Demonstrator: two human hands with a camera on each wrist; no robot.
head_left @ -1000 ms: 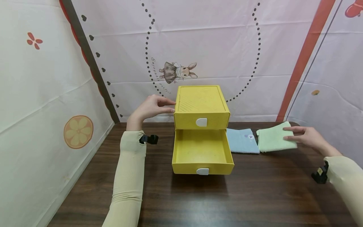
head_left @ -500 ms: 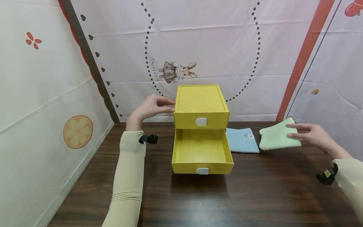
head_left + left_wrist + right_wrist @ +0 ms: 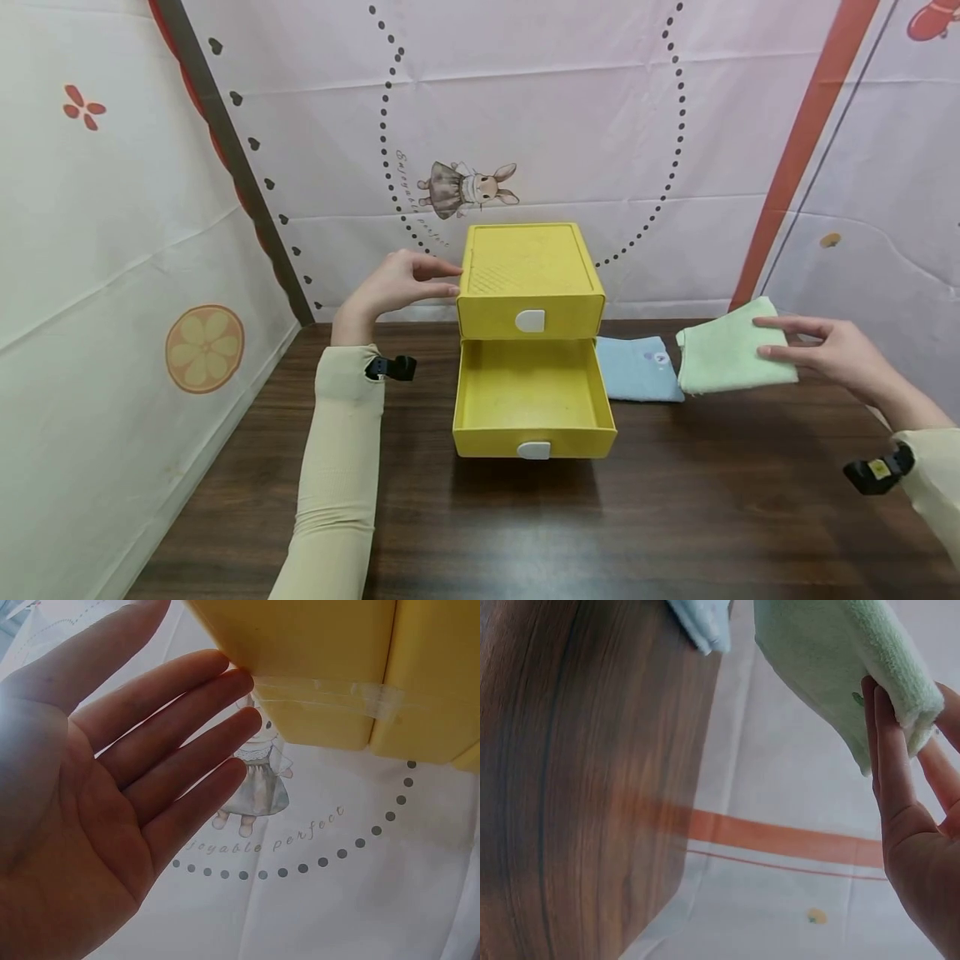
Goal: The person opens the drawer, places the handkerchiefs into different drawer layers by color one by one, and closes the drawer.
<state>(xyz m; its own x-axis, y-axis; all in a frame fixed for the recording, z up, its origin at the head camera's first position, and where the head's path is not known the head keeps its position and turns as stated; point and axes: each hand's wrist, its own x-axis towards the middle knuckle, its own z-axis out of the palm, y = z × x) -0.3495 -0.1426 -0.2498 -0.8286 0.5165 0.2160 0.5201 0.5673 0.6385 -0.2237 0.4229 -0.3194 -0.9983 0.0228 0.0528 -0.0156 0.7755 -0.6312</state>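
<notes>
The green cloth [image 3: 726, 354] is pinched by the right hand's fingers [image 3: 787, 354], raised above the dark wood-grain worktop [image 3: 690, 500]; the left hand [image 3: 393, 285], fingers straight, touches the yellow drawer unit [image 3: 528, 258]; printed white sheeting [image 3: 540, 108] stands behind and at both sides.

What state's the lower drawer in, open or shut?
Open: the lower drawer juts forward past the upper drawer, its inside in view from the head camera.
</notes>
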